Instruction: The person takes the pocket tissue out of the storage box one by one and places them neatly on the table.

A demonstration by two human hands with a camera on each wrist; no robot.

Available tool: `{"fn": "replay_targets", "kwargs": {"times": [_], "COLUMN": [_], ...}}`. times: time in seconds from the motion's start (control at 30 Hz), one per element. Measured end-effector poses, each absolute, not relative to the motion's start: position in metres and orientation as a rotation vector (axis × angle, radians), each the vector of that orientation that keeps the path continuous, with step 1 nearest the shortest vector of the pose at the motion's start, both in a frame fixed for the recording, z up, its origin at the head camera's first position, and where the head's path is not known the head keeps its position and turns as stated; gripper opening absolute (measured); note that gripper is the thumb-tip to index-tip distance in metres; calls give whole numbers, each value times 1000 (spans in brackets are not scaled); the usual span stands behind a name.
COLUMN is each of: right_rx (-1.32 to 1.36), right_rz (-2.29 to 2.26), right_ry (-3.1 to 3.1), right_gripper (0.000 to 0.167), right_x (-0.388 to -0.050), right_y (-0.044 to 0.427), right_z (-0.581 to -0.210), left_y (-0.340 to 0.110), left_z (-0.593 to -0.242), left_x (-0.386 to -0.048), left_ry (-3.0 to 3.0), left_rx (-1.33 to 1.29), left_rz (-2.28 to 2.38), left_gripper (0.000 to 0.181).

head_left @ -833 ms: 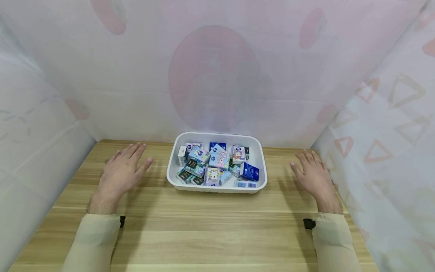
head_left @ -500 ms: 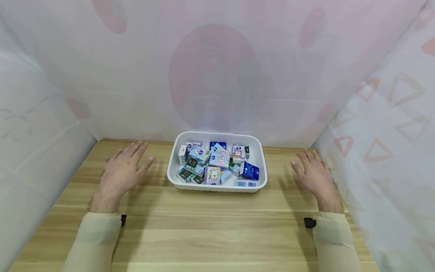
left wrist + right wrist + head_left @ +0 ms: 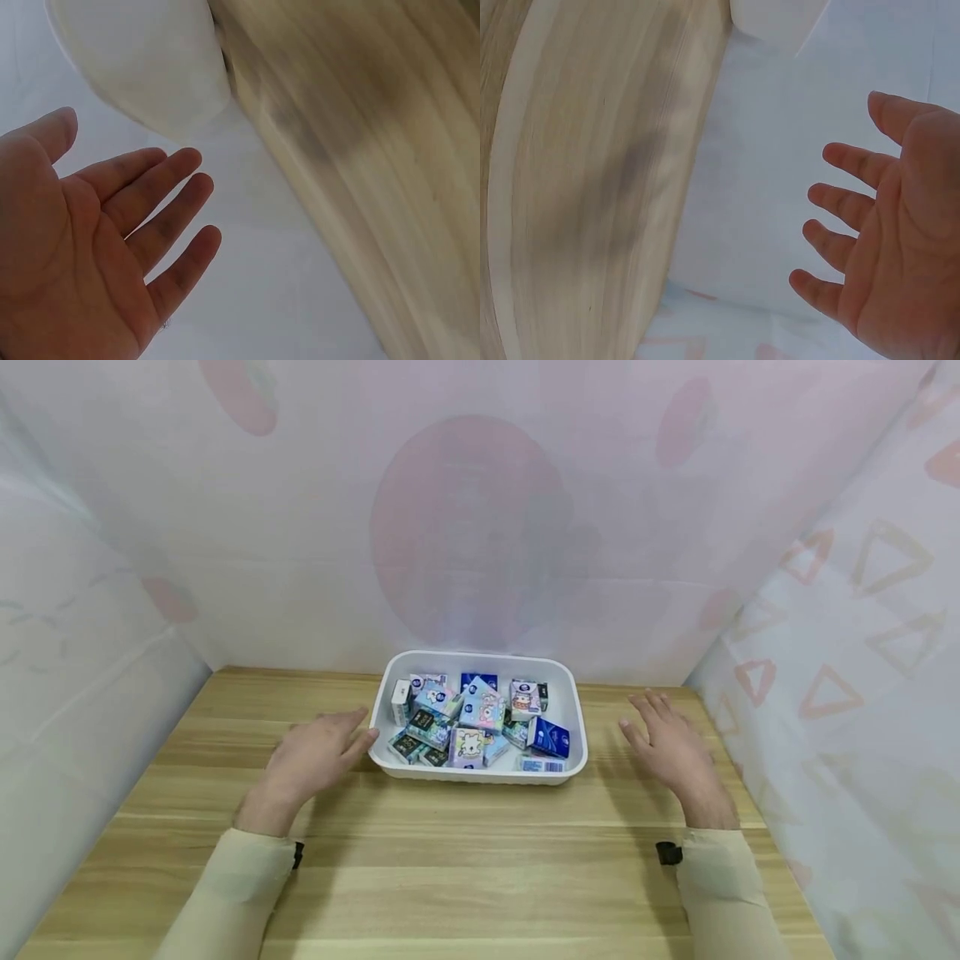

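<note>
The printed backdrop (image 3: pixel 300 577) rises behind the bench (image 3: pixel 480 868), and the white tray (image 3: pixel 480 777) sits near the far edge, close to the cloth. A hard shove away from the person could therefore slide the tray into the backdrop and crease it.

The left hand (image 3: pixel 311 766) reaches to the tray's left rim; whether its fingertips touch, the views do not settle. Its grip is spread loosely around nothing, and a careless sweep from there could knock the rim and turn the tray. The right hand (image 3: pixel 673 756) hangs well apart to the other side, its grip spread too and holding nothing, so no hand braces that side against a nudge.

The packets (image 3: pixel 429 727) all lie inside the tray, heaped and overlapping. Pulling one from beneath could bring down the pastel packet (image 3: pixel 483 706) on top. The dark-blue packet (image 3: pixel 550 737) leans at a tilt and could slip flat if bumped, while the upright packet (image 3: pixel 401 702) by the left wall could topple from a brush of fingers.
</note>
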State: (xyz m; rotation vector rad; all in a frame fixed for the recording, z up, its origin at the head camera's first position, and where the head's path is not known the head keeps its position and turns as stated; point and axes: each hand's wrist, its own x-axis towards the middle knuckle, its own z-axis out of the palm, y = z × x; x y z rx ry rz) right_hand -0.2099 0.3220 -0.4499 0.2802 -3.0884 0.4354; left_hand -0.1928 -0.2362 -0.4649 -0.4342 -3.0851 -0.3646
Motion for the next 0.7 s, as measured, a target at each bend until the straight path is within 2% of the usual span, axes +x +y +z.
{"fn": "replay_targets", "kwargs": {"times": [0.3, 0.53, 0.7], "right_rx": [342, 310, 285], "right_rz": [686, 782, 803], "right_ry": [-3073, -3110, -3107], "right_gripper": [71, 77, 73], "right_x": [-213, -217, -221], "right_y": [298, 258, 237], "right_z": [-460, -469, -474], "left_y": [-220, -230, -232], "left_z": [-472, -475, -479], "left_x": [-193, -194, -193], "left_ry": [-3062, -3031, -3053], "left_rx": [-467, -515, -509], "left_rz": [-370, -412, -437], "left_gripper": [67, 68, 71]}}
